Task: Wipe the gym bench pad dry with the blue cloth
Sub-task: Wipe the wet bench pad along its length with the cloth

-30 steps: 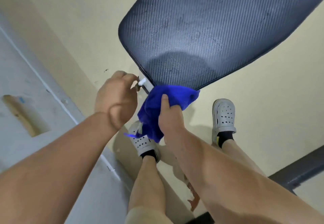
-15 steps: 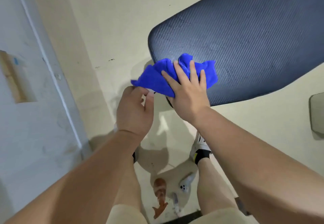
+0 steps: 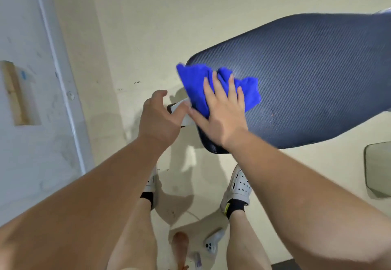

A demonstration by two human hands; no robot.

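Observation:
The dark ribbed gym bench pad reaches from the middle of the view to the right edge. A crumpled blue cloth lies on its near left end. My right hand presses flat on the cloth with fingers spread. My left hand is just left of the pad, curled around a white and black part of the bench frame that sticks out under the pad's end.
A pale wall with a white vertical strip runs along the left. My feet in white clogs stand on the beige floor below the pad. Small objects lie on the floor between my legs. A grey plate sits at the right edge.
My right hand brought the cloth up from below the pad's end onto its top and keeps sliding it there. My left hand shifted to the frame part beside the pad.

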